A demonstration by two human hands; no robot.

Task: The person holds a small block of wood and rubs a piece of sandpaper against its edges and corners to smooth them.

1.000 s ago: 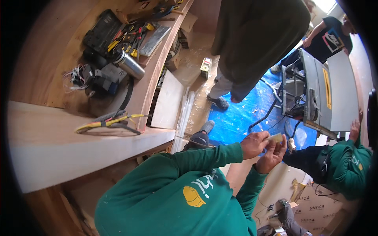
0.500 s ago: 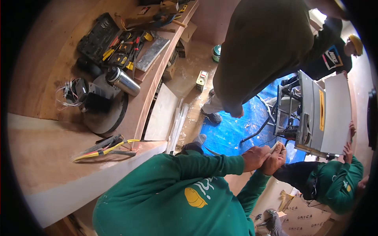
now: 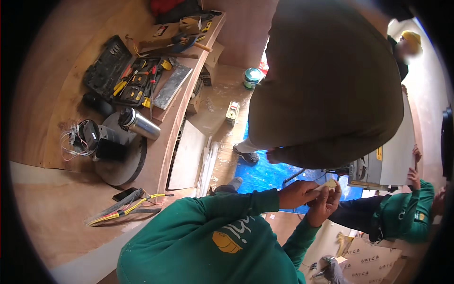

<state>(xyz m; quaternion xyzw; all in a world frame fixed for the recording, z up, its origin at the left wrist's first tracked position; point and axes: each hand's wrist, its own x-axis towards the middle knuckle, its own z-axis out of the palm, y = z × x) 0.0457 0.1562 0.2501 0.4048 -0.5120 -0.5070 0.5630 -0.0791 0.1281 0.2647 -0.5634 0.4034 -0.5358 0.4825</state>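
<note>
My left hand [image 3: 298, 194] and my right hand [image 3: 324, 204] meet in front of my green sweater [image 3: 208, 227]. Between them is a small, thin, pale piece [image 3: 329, 184], whose kind I cannot make out. The fingers of both hands are closed around it. Behind my hands, a blue sheet [image 3: 257, 176] covers part of the floor. To my right, a co-worker in green [image 3: 405, 210] has both hands on the edge of a large white panel [image 3: 402, 142] lying on a saw table [image 3: 366, 173].
A person in brown [image 3: 326, 85] bends close in front, hiding most of the saw table. On the left bench are an open tool case [image 3: 137, 87], a steel bottle [image 3: 142, 124], a round slab [image 3: 125, 163] and yellow cables [image 3: 125, 210]. A lidded bucket [image 3: 252, 77] stands farther off.
My hands have turned and parted slightly, showing more of the pale piece. The person in brown has come nearer, covering more of the saw table. My view has shifted a little.
</note>
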